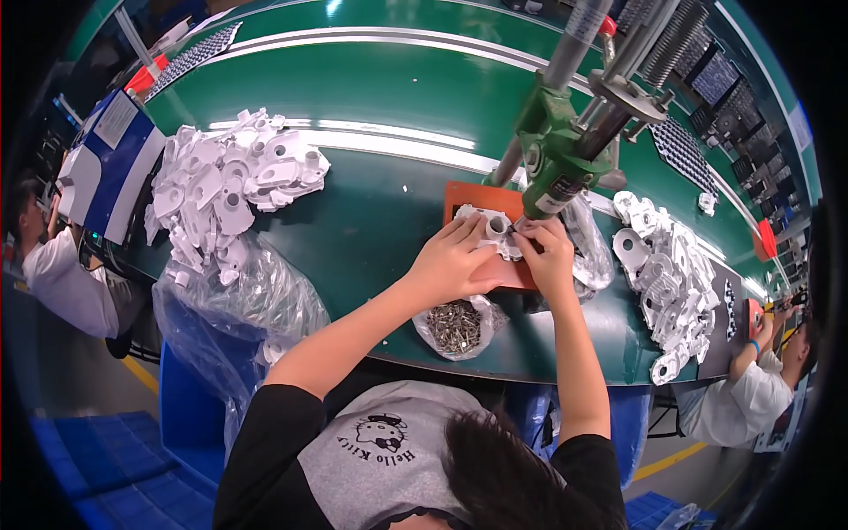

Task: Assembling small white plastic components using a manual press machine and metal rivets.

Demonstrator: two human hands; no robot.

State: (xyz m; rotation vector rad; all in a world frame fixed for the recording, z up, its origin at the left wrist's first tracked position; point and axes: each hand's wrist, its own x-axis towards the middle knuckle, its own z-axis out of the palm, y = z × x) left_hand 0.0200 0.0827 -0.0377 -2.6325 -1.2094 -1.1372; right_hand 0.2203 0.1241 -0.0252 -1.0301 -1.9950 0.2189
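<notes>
Positioning step, seemingly: left hand (455, 261) clamped on white part (495, 231); right hand (549, 253) pinched together, content unclear. Next move calls for steady alignment.

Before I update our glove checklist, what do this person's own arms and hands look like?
The left sleeve and right sleeve are black, ending around the elbows. The forearms are bare. The left hand and right hand wear no gloves; no watch or bracelet shows.
</notes>
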